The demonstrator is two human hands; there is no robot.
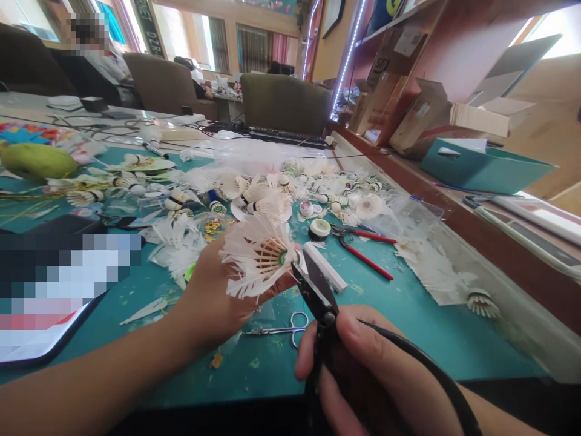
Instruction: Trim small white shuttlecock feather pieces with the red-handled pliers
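My left hand (213, 297) is closed around a white feather shuttlecock (258, 254), its feathered skirt facing me above the teal cutting mat (408, 339). My right hand (363, 369) grips black shears (318, 287) by their looped handles. The blades are parted and their tips sit right at the shuttlecock's lower right edge, near its cork end.
Small silver scissors (284, 330) lie on the mat under my hands. Red-handled pliers (363, 245), a tape roll (320, 229), loose feathers and several shuttlecocks (272, 197) litter the middle. A tablet (49, 290) lies at left, a green fruit (39, 161) far left. A teal box (485, 166) stands on the right ledge. A seated person (100, 60) is behind.
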